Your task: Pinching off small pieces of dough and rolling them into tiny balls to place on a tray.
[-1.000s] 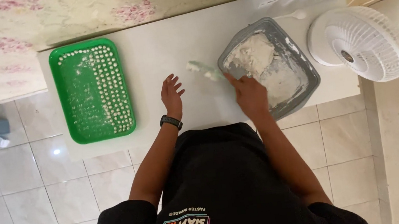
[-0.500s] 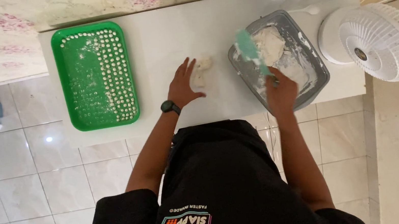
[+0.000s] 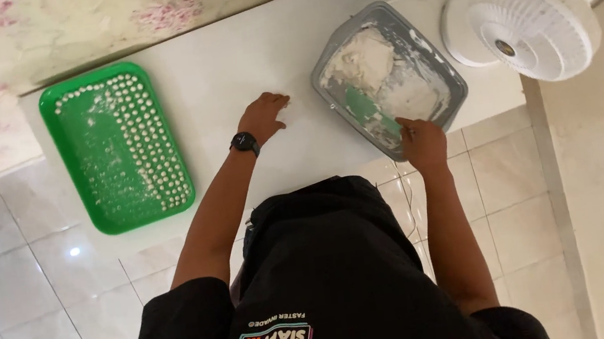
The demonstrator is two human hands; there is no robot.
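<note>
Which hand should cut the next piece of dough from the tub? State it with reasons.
Right. The right hand is at the tub, apparently gripping the green scraper in the dough. The left hand rests on the table, away from it.

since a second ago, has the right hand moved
Yes. The right hand was inside the grey tub on the dough; now it is back at the tub's near rim, holding a green scraper.
</note>
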